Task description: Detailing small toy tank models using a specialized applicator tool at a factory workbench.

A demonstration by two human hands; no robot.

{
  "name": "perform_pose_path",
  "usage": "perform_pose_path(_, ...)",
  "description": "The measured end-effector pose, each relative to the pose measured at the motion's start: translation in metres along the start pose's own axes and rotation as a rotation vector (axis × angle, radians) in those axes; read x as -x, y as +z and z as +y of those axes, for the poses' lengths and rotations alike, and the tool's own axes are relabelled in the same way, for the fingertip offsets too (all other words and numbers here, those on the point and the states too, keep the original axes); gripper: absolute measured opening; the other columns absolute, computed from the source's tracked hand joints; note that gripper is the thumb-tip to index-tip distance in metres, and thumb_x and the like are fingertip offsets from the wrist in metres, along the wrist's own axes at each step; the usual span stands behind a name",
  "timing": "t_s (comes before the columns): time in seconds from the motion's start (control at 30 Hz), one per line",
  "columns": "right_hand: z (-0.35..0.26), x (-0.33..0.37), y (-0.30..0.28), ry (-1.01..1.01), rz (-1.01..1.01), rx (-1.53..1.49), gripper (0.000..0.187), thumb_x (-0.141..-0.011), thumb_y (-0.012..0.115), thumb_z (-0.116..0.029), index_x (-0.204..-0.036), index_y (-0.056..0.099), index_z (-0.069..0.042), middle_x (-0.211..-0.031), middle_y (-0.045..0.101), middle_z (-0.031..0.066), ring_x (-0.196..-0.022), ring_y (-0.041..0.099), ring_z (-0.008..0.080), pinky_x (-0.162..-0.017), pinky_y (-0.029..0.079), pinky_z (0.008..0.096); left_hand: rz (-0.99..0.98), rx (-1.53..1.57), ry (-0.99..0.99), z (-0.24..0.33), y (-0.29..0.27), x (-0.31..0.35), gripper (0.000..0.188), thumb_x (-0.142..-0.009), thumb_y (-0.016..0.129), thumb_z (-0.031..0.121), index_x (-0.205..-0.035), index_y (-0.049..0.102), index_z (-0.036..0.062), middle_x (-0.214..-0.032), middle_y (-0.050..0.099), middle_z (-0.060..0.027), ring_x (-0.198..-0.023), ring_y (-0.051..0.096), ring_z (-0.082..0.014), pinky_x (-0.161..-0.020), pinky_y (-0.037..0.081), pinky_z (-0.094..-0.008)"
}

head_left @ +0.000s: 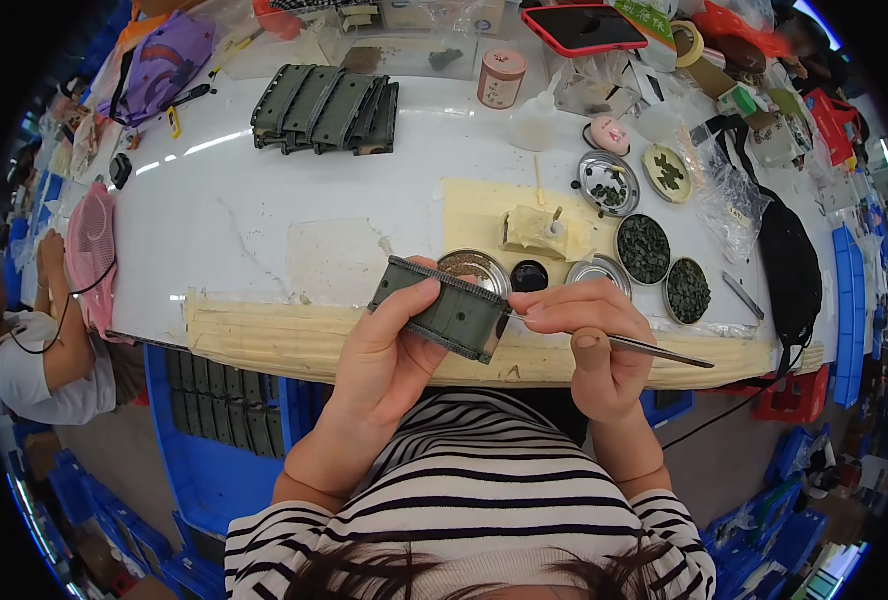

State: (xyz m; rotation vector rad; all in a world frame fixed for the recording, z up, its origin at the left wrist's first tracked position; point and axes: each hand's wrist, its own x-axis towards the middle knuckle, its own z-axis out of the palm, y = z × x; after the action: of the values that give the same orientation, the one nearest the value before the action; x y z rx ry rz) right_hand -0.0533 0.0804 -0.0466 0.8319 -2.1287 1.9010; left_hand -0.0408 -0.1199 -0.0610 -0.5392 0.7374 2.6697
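Note:
Between the thumb and fingers of my left hand is a dark green rectangular plastic part with ridged long edges, held tilted above the table's front edge. My right hand pinches slim metal tweezers, whose tip meets the right end of the green part. Whether the tip grips anything is too small to tell. Just behind the part lie a round tin with brown bits and a small black round pot. Two round dishes of small dark green pieces, one dish and another, stand right of my right hand.
A stack of similar green parts lies at the back left. A yellow taped block, a pink tin and a red-framed phone are farther back. A blue crate with green parts sits below left. Another person sits at left.

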Motion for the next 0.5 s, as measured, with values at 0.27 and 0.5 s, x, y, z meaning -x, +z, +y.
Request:
perform_pose_path(0.27, -0.0020, -0.0010, 0.0021, 0.015, -0.004, 0.055, 0.019, -0.090, 0.054, -0.012, -0.092, 0.068, 0.000, -0.093, 0.066, 0.0145, -0.086, 0.063, 0.0217, -0.075, 0.049, 0.0293, 0.016, -0.028, 0.025, -0.0008, 0.0011, 0.0012, 0.024, -0.088, 0.056, 0.009, -0.111, 0.050, 0.0067, -0.109, 0.059, -0.0169, -0.103, 0.059, -0.0241, -0.086, 0.053, -0.0413)
perform_pose_path(0.5, -0.0034, -0.0031, 0.0038, 0.007, -0.004, 0.117, 0.032, -0.095, 0.048, -0.024, -0.088, 0.066, 0.001, -0.090, 0.066, 0.0161, -0.083, 0.063, 0.0223, -0.073, 0.049, 0.0302, 0.012, -0.035, 0.031, -0.0014, -0.0004, 0.0005, 0.024, -0.089, 0.055, 0.009, -0.112, 0.049, 0.0065, -0.106, 0.060, -0.0158, -0.100, 0.061, -0.0236, -0.085, 0.054, -0.0396)
